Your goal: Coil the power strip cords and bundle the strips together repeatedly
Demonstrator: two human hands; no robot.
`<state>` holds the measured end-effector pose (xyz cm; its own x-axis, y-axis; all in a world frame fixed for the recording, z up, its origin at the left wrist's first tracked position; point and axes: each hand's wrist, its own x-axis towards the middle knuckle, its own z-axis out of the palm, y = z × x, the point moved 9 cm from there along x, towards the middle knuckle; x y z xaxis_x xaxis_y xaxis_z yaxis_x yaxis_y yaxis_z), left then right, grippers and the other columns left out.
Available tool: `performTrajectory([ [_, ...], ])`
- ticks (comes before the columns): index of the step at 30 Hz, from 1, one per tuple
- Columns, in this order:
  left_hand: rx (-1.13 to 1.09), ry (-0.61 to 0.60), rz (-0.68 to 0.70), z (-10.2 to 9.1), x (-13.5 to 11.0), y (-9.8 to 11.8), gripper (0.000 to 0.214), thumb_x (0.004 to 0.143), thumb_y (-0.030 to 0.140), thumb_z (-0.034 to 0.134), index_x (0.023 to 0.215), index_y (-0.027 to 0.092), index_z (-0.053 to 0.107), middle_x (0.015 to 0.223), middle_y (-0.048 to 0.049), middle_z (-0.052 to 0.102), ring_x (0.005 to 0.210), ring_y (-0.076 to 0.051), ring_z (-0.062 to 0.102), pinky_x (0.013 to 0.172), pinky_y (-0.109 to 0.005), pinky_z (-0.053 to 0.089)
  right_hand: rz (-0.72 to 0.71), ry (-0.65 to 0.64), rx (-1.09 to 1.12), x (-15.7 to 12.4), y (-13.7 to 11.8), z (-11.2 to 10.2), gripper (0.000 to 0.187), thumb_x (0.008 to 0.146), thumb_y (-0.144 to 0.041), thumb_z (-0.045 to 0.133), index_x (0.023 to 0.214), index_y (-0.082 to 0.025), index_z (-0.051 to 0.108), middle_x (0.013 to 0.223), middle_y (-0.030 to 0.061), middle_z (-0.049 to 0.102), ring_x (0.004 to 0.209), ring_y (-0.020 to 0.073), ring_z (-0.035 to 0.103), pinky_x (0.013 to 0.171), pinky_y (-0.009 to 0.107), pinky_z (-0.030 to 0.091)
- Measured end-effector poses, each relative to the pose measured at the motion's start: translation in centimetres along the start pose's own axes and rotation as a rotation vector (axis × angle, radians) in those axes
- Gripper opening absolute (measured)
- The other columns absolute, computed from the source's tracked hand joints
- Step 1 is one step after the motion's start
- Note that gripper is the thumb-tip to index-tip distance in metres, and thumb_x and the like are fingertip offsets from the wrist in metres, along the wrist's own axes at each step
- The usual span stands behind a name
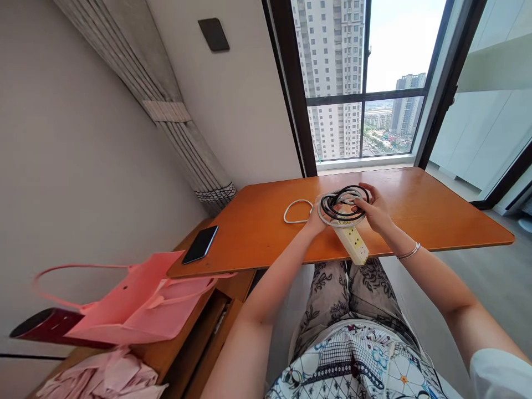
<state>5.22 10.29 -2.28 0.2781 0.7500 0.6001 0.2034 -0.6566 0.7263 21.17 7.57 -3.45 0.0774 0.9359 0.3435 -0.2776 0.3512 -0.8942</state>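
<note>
Both of my hands hold a coiled bundle of black and white cables [344, 206] just above the orange table [436, 210]. My left hand [316, 219] grips the coil's left side, and my right hand [374, 210] pinches its right side with curled fingers. A white power strip [353, 242] with yellow sockets hangs from under the coil toward the table's near edge. A small white cable loop [297, 211] lies on the table just left of my left hand.
A black phone [200, 244] lies on the table's left corner. A pink tote bag [137, 302] and pink cloth [103, 377] sit on a low wooden cabinet [199, 338] at the left. A large window [361, 83] stands behind the table.
</note>
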Motion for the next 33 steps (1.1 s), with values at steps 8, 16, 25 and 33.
performTrajectory([
  [8, -0.115, -0.111, -0.116, 0.4, 0.1, -2.5, 0.031, 0.073, 0.047, 0.075, 0.082, 0.017, 0.071, 0.096, -0.0103, 0.076, 0.093, -0.027, 0.07, 0.091, -0.043, 0.056, 0.088, 0.109, 0.131, 1.0, -0.2, 0.0, 0.066, 0.058, -0.029, 0.084, 0.117, -0.02, 0.054, 0.066, -0.0054, 0.069, 0.056, 0.0125, 0.066, 0.052, 0.021, 0.053],
  [16, -0.164, -0.105, -0.124, 0.5, 0.5, -3.7, 0.038, 0.072, 0.053, 0.075, 0.082, 0.017, 0.07, 0.09, -0.0093, 0.076, 0.088, -0.026, 0.07, 0.087, -0.044, 0.056, 0.137, -0.033, 0.199, 1.2, 1.0, 0.8, 0.052, 0.061, -0.035, 0.085, 0.105, -0.021, 0.062, 0.076, -0.0007, 0.072, 0.065, 0.0135, 0.069, 0.052, 0.021, 0.053],
  [25, -0.115, -0.385, -0.15, 0.1, 0.3, -3.5, 0.064, 0.062, 0.042, 0.084, 0.12, 0.02, 0.067, 0.123, -0.012, 0.07, 0.114, -0.029, 0.066, 0.101, -0.046, 0.052, 0.124, 0.104, 0.025, 3.9, 0.7, -0.8, 0.053, 0.068, -0.035, 0.083, 0.109, -0.023, 0.052, 0.07, -0.0026, 0.07, 0.059, 0.0139, 0.068, 0.045, 0.019, 0.049],
  [33, 0.197, 0.03, 0.029, -6.5, 2.3, 1.7, 0.027, 0.087, 0.034, 0.056, 0.108, 0.021, 0.068, 0.12, -0.0101, 0.068, 0.116, -0.024, 0.062, 0.101, -0.042, 0.048, 0.121, 0.156, -0.006, 3.4, -0.2, 0.0, 0.053, 0.069, -0.033, 0.081, 0.109, -0.022, 0.048, 0.067, -0.0027, 0.07, 0.058, 0.0141, 0.068, 0.047, 0.02, 0.049],
])
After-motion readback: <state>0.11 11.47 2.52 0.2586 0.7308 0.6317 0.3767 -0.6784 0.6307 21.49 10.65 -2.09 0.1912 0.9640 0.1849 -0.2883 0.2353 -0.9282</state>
